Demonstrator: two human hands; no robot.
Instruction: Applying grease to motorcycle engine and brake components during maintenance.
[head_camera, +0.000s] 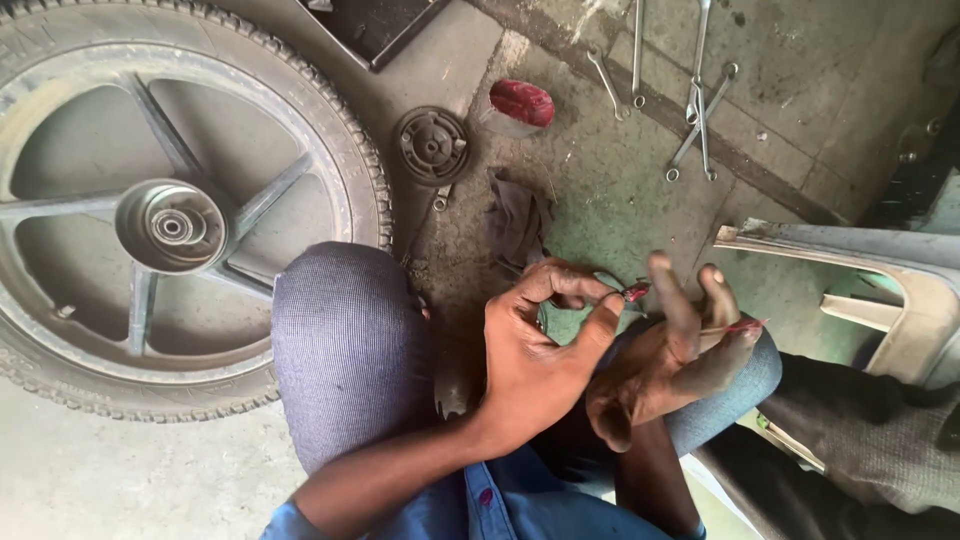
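My left hand (535, 345) pinches a small red-smeared part (636, 292) between thumb and forefinger, above my knees. My right hand (670, 355) is beside it, fingers spread upward, with red grease on the fingertips and a thin red-tipped stick (745, 325) lying across them. The two hands touch at the palms. My left knee (345, 340) in grey cloth is just left of the hands.
A motorcycle wheel (170, 215) with tyre lies flat at left. A round brake plate (431, 146), a tub of red grease (520, 105) and a dark rag (520, 222) lie on the concrete floor. Several spanners (697, 105) lie at top right. A plastic chair (880, 290) stands right.
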